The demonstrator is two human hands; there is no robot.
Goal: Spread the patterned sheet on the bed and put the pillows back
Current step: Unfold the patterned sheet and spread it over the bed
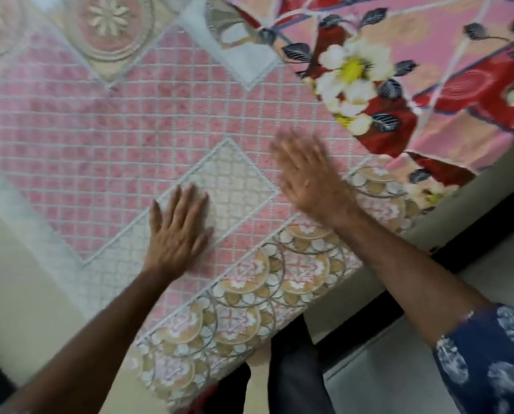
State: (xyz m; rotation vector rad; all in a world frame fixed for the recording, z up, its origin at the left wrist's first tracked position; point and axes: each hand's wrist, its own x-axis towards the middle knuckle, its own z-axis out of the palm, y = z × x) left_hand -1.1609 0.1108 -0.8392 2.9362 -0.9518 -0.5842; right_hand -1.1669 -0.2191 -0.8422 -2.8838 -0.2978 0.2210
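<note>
A patterned sheet (106, 124) with a pink grid, cream diamonds and a gold scalloped border lies flat over the bed. My left hand (176, 228) presses flat on it near the bed's near edge, fingers straight and spread. To its right, my right hand (309, 177) lies over the sheet with straight fingers, blurred by motion. A pink and red floral fabric (414, 85) with white flowers lies at the upper right, overlapping the sheet's far side. No pillow shows in the view.
The sheet's scalloped border (249, 294) hangs over the bed's near edge. Below it are dark trousers (294, 375) and pale floor tiles (399, 369). A dark strip of bed frame (473, 228) runs along the right side.
</note>
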